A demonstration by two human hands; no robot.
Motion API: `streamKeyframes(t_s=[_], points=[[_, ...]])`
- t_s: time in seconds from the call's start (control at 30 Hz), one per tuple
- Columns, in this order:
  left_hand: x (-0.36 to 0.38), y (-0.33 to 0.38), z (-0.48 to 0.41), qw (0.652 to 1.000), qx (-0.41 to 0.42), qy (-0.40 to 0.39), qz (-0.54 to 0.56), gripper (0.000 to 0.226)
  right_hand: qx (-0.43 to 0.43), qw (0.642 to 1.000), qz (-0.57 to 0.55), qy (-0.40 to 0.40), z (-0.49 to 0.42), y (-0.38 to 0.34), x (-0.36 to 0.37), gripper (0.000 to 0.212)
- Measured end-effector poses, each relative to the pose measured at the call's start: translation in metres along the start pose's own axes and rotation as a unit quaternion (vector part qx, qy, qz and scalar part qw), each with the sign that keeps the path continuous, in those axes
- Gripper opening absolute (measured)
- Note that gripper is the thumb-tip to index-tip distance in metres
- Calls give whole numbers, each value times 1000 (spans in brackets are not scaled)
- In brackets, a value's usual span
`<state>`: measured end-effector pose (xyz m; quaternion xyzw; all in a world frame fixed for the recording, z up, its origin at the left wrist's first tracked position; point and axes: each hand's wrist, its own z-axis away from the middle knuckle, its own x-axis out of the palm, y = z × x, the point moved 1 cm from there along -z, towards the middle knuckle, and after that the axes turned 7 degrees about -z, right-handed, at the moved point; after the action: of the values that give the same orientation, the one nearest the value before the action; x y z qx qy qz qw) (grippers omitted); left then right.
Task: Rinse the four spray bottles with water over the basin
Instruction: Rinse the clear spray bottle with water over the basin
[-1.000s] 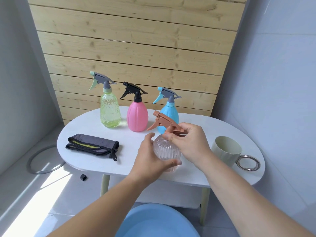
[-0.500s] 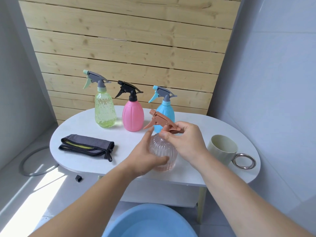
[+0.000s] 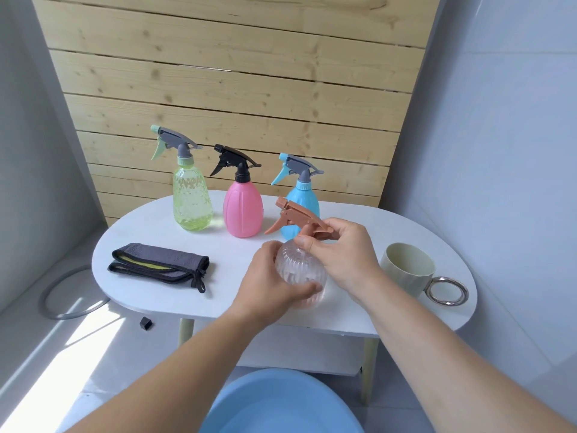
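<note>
Spray bottles numbered four. The clear ribbed bottle stood upright over the front part of the counter, close to its near edge; whether its base touched the top could not be told. The left hand was wrapped around the bottle's body, and the right hand pinched the neck of its brown sprayer with curled fingers.

The other three stood untouched in a row along the counter's back edge, just before the wooden slat wall: a green bottle, a pink bottle and a blue bottle, the last partly hidden behind the brown sprayer.

One folded grey cloth lay on the counter's left part, with bare top between it and the hands. One cream cup with a metal ring handle sat at the right end, the ring close to the rim.

One blue basin sat on the floor below the counter's front edge, between the forearms. Open floor lay left of the counter; a wall stood close on the right.
</note>
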<state>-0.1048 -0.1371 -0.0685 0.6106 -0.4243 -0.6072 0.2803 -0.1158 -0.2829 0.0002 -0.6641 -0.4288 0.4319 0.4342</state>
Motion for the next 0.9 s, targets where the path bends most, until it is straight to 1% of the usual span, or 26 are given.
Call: streamKeyframes(t_s=[0.07, 0.1, 0.13, 0.17, 0.2, 0.27, 0.3, 0.37, 0.43, 0.57, 0.67, 0.8, 0.9], points=[[5, 3, 4, 999, -12, 34, -16, 111, 1, 1000, -2, 4, 1, -1, 0, 11], [5, 3, 4, 999, -16, 33, -20, 123, 1, 1000, -5, 6, 2, -1, 0, 11], [5, 4, 3, 1000, -15, 20, -19, 129, 3, 1000, -6, 6, 2, -1, 0, 11], [4, 3, 2, 1000, -12, -5, -12, 128, 6, 1000, -9, 3, 2, -1, 0, 11], [4, -1, -1, 1000, 1, -28, 3, 120, 10, 1000, -17, -1, 3, -1, -1, 11], [2, -6, -4, 998, 12, -59, 26, 93, 12, 999, -31, -15, 3, -1, -2, 10], [1, -6, -3, 997, 16, -65, 32, 86, 8, 999, -29, -23, 3, -1, -3, 9], [0, -7, -3, 997, 17, -63, 43, 84, -1, 999, -29, -35, 4, -2, -3, 6], [-1, -7, -3, 997, 23, -61, 50, 85, 3, 997, -54, -47, 4, -2, -3, 2], [1, -8, -4, 998, 29, -50, 37, 79, 12, 996, -77, -52, 1, -1, -3, 5], [1, -7, 0, 998, 33, -33, 29, 76, 1, 997, -78, -30, 3, -2, 0, 6], [4, -2, 4, 999, 29, -13, 13, 83, -15, 998, -53, 2, 6, 1, 4, 9], [2, -1, 4, 1000, 21, -17, 3, 82, -11, 999, -49, 9, 8, 0, 5, 10]])
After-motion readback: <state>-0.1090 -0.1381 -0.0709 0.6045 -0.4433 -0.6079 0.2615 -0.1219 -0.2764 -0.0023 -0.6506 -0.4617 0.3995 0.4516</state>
